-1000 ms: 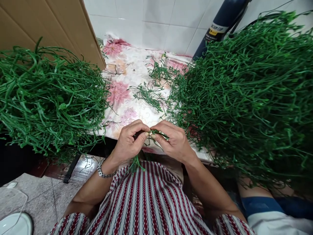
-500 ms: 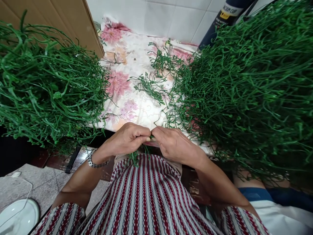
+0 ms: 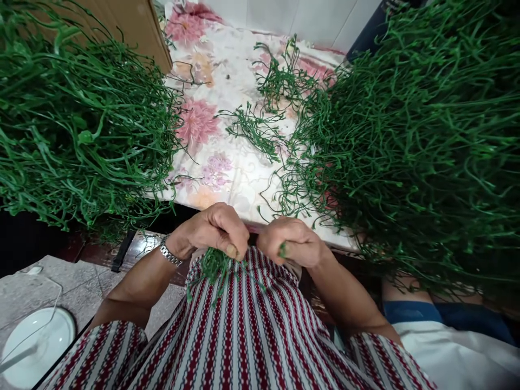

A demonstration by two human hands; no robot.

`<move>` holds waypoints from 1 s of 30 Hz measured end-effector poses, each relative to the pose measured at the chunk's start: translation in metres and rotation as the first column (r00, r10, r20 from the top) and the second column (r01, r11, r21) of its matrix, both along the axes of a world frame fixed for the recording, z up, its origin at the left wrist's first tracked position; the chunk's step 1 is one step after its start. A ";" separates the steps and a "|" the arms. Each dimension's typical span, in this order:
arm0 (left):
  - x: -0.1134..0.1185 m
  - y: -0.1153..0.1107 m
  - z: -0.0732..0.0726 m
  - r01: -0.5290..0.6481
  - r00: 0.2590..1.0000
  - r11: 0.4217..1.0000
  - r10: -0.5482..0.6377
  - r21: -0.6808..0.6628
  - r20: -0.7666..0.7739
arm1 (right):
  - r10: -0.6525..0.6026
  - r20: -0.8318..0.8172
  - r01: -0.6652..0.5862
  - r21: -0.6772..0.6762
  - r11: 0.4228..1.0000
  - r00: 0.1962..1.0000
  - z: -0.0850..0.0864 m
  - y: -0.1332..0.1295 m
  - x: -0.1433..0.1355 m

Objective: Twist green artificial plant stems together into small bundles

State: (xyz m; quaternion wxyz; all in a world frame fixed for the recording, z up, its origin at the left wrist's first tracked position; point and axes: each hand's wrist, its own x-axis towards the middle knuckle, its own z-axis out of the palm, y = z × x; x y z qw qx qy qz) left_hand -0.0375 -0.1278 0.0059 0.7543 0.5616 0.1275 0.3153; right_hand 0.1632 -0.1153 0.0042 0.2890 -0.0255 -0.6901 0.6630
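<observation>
My left hand (image 3: 213,233) is closed at the table's front edge, thumb pressed against the fingers. From under it hangs a small bunch of thin green stems (image 3: 215,265), in front of the striped shirt. Close on its right, my right hand (image 3: 290,241) is curled shut, with a bit of green stem (image 3: 282,249) showing by the thumb. A small gap parts the two hands. Beyond them, a loose sprig of green stems (image 3: 258,130) lies on the floral tablecloth (image 3: 239,179).
Large heaps of green stems rise at the left (image 3: 81,130) and right (image 3: 430,135). A cardboard box (image 3: 142,32) stands behind the left heap, a dark cylinder (image 3: 369,30) behind the right one. Another person's legs (image 3: 410,298) are at the right. A white round base (image 3: 38,346) sits lower left.
My hands have drawn apart from their touching pinch. The bunch under my left hand shows more fully, and green now shows by my right thumb. The view has shifted slightly.
</observation>
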 end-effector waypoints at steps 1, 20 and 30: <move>-0.001 0.000 -0.001 -0.034 0.999 0.999 0.034 -0.018 0.012 | -0.063 -0.042 0.060 -0.067 0.996 0.997 -0.001 -0.001 0.001; 0.015 -0.010 0.004 -0.603 0.724 0.765 0.644 0.227 -0.247 | -0.701 0.314 0.627 0.315 0.713 0.640 0.002 -0.011 -0.016; 0.013 -0.013 0.002 -0.530 0.663 0.678 0.706 0.509 -0.250 | -0.695 0.263 0.515 0.510 0.689 0.669 0.002 -0.010 -0.012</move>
